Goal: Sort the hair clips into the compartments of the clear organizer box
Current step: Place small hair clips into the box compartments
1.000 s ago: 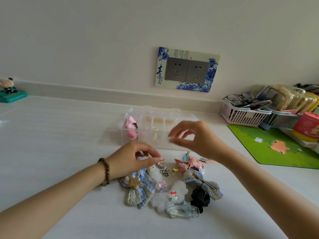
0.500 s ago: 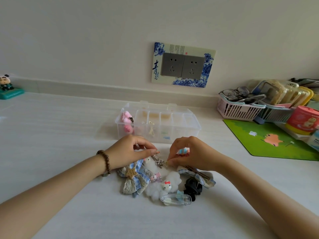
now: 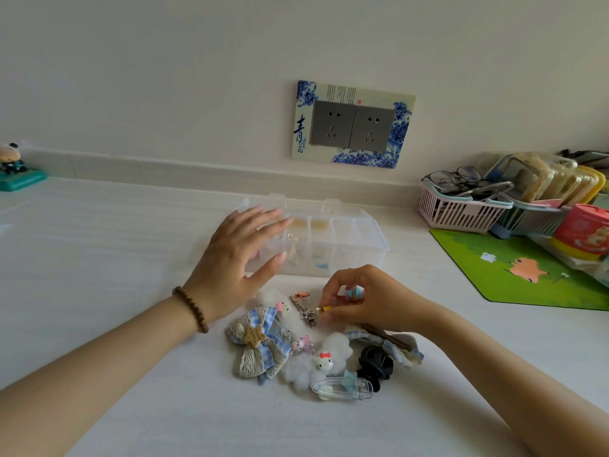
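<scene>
The clear organizer box point(image 3: 369, 239) stands open at the back of the white table, with a few small clips in its compartments. My left hand point(image 3: 240, 255) hovers open over the box's left end, fingers spread, hiding the left compartments. My right hand point(image 3: 365, 298) rests on the clip pile, pinching a small yellow-tipped clip point(image 3: 324, 310) and curled over a blue striped clip point(image 3: 354, 293). The pile holds a blue plaid lace bow point(image 3: 260, 346), a white fluffy kitty clip point(image 3: 321, 361), a black claw clip point(image 3: 375, 362), a clear snap clip point(image 3: 342, 387) and silver metal clips point(image 3: 306, 316).
A green mat point(image 3: 527, 268) lies at the right. Behind it stand a pink basket point(image 3: 458, 209) with glasses, stacked containers and a red tin point(image 3: 583, 230). A small figurine point(image 3: 13, 168) sits at the far left by the wall. A wall socket plate point(image 3: 352, 125) is above the box.
My left hand has lifted off the pile, opened and moved up over the box's left end. My right hand stays on the pile, pinching a small clip.
</scene>
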`<state>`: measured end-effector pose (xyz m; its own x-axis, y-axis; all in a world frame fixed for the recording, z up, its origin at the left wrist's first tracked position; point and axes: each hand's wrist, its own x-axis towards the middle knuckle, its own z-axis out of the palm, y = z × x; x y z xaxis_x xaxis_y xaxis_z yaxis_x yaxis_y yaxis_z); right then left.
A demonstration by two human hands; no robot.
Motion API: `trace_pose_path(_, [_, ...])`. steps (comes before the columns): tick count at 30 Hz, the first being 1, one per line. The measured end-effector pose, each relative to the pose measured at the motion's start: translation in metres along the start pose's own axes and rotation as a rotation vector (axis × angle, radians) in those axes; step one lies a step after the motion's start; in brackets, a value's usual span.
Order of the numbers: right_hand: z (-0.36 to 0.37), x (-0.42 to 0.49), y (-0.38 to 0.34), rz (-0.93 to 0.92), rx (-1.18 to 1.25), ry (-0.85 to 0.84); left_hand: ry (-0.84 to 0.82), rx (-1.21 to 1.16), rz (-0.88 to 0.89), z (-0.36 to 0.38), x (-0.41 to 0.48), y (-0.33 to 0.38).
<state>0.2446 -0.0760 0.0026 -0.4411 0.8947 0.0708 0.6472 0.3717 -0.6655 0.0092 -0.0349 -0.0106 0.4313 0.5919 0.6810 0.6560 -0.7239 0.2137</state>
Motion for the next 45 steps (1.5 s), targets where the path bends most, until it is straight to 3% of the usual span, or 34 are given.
trace_pose_path(7, [-0.027,0.023,-0.015,-0.114,0.185,0.281,-0.149,0.093,-0.08,0.012,-0.007,-0.012])
trace_pose_path(11, [-0.042,0.054,-0.013,-0.086,0.009,0.485,-0.173,0.107,-0.083,0.012,-0.008,-0.013])
trace_pose_path(15, [-0.039,0.062,-0.002,0.0,-0.246,0.371,-0.171,0.111,-0.076,0.011,-0.008,-0.012])
trace_pose_path(18, [-0.032,0.042,-0.012,-0.117,-0.122,0.443,-0.163,0.107,-0.06,0.011,-0.008,-0.014])
trace_pose_path(21, [-0.015,0.023,-0.023,-0.105,0.11,0.21,-0.15,0.114,-0.04,0.011,-0.007,-0.015])
trace_pose_path(24, [0.007,0.022,-0.015,0.045,0.044,0.072,-0.135,0.109,-0.037,0.011,-0.007,-0.015])
trace_pose_path(29, [0.02,0.033,-0.007,0.057,-0.095,0.139,-0.135,0.105,-0.036,0.01,-0.008,-0.014])
trace_pose_path(34, [0.02,0.027,-0.013,-0.016,-0.035,0.175,-0.143,0.103,-0.04,0.011,-0.009,-0.014])
trace_pose_path(40, [-0.037,0.044,-0.028,-0.163,0.141,0.582,-0.147,0.101,-0.051,0.012,-0.009,-0.016])
trace_pose_path(45, [-0.035,0.063,0.002,-0.015,-0.151,0.431,-0.151,0.094,-0.042,0.012,-0.009,-0.016])
